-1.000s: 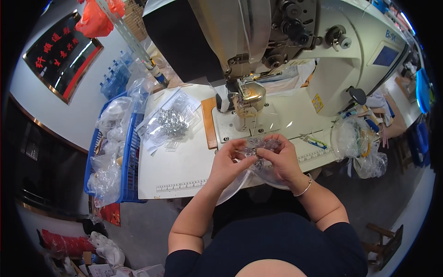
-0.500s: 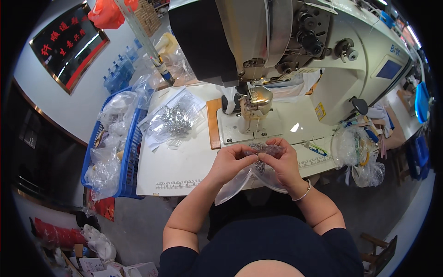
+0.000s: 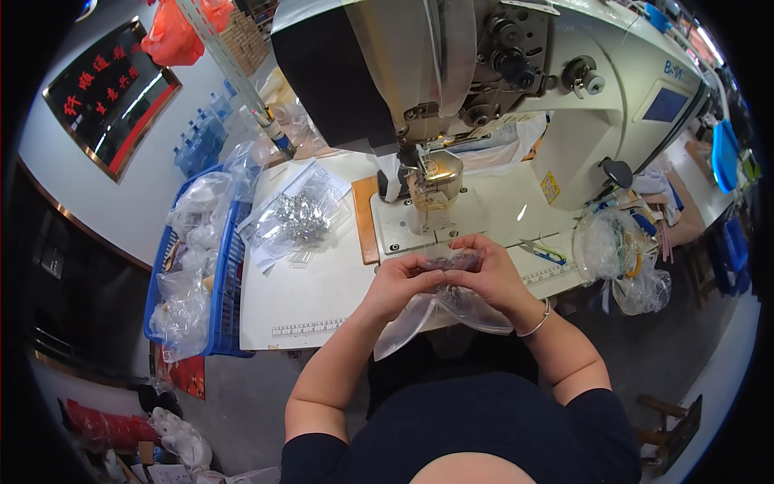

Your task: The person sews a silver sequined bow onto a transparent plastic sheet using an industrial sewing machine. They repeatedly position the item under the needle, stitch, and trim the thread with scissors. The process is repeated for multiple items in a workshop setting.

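My left hand (image 3: 397, 284) and my right hand (image 3: 493, 278) meet over the front edge of the table, just below the sewing machine (image 3: 601, 97). Between them they pinch a clear plastic piece with silvery trim (image 3: 407, 327), thumbs and fingertips pressed along its gathered upper part. Two curved, see-through flaps hang from it toward my lap. The fingers cover much of the trim, so its detail is hard to make out. Above my hands stands the needle area (image 3: 435, 181), apart from the piece.
Left on the white table (image 3: 274, 298) lies a heap of silvery trimmed clear pieces (image 3: 305, 216) on plastic sheets. A blue basket (image 3: 218, 310) of clear plastic adjoins the table's left edge. Green-handled snips (image 3: 544, 252) and a clear plastic bundle (image 3: 605, 246) are at right.
The view has shifted slightly. Both hands still grip the plastic piece; my right fingers have moved a little over its upper part, and its right flap is spread slightly farther right.
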Demonstrator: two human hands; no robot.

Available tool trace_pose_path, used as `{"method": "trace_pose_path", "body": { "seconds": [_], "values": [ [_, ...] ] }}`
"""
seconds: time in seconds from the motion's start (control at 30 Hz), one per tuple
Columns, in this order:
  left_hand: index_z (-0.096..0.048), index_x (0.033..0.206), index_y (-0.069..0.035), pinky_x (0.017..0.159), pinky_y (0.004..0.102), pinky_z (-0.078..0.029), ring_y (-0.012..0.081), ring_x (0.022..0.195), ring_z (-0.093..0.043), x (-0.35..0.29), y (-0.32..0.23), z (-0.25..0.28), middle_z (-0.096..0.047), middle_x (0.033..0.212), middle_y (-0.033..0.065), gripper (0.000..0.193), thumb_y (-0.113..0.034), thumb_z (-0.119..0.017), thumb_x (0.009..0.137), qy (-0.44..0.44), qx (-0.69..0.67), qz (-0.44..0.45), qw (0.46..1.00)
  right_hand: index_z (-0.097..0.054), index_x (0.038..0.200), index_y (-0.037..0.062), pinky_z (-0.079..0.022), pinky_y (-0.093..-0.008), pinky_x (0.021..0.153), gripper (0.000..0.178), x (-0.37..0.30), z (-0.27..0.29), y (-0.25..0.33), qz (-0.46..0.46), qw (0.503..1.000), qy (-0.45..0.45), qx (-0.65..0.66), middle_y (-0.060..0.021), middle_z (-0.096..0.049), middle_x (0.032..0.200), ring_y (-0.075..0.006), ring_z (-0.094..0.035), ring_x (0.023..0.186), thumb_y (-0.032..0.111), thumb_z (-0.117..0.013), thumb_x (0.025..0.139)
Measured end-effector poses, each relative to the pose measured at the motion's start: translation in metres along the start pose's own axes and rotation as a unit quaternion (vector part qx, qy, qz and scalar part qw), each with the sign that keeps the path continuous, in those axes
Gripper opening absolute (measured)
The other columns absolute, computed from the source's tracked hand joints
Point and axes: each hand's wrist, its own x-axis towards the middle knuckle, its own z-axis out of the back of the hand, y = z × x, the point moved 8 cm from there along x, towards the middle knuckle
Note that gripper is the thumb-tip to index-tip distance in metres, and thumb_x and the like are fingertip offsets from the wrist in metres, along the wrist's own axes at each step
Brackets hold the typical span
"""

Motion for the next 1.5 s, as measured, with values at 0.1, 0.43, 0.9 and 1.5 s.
{"method": "trace_pose_path", "body": {
  "seconds": [0.1, 0.43, 0.9, 1.5],
  "values": [
    [-0.062, 0.098, 0.002, 0.073, 0.0257, -0.051, 0.0121, 0.080, -0.061, 0.001, 0.007, 0.001, -0.064, 0.090, 0.0064, 0.018, -0.008, -0.065, 0.084, -0.024, -0.084, 0.000, 0.996, -0.050, 0.109, -0.0017, -0.050, -0.0248, 0.067, 0.046, 0.006, 0.003, 0.000, 0.003, 0.999, 0.030, 0.014, -0.0090, -0.064, 0.080, -0.0132, -0.062, 0.073, 0.006, -0.075, 0.071],
    [-0.061, 0.092, 0.003, 0.067, 0.0257, -0.051, 0.0125, 0.074, -0.060, 0.002, 0.007, 0.007, -0.062, 0.085, 0.0068, 0.015, -0.008, -0.066, 0.082, -0.080, 0.008, 0.002, 0.997, -0.053, 0.101, -0.0023, -0.053, -0.0252, 0.065, 0.031, 0.009, 0.002, -0.011, -0.015, 0.998, 0.036, 0.052, -0.0094, -0.064, 0.083, -0.0145, -0.064, 0.072, 0.006, -0.070, 0.077],
    [-0.047, 0.113, -0.007, 0.097, 0.0430, -0.038, 0.0317, 0.113, -0.046, -0.068, -0.074, -0.025, -0.050, 0.112, 0.0143, 0.046, -0.005, -0.065, 0.071, -0.122, 0.483, -0.423, 0.757, -0.055, 0.094, -0.0015, -0.055, -0.0274, 0.067, 0.020, 0.004, 0.004, -0.004, -0.016, 0.994, -0.012, 0.110, -0.0090, -0.064, 0.083, -0.0151, -0.064, 0.070, 0.005, -0.067, 0.080],
    [-0.055, 0.101, 0.001, 0.062, 0.0212, -0.047, 0.0090, 0.070, -0.058, -0.027, -0.022, -0.004, -0.062, 0.080, 0.0054, 0.026, -0.004, -0.068, 0.080, -0.107, 0.038, -0.034, 0.993, -0.054, 0.113, -0.0026, -0.050, -0.0261, 0.077, 0.034, -0.003, -0.008, 0.011, 0.027, 0.984, 0.094, 0.150, -0.0081, -0.064, 0.095, -0.0128, -0.062, 0.086, 0.004, -0.065, 0.082]
  ]
}}
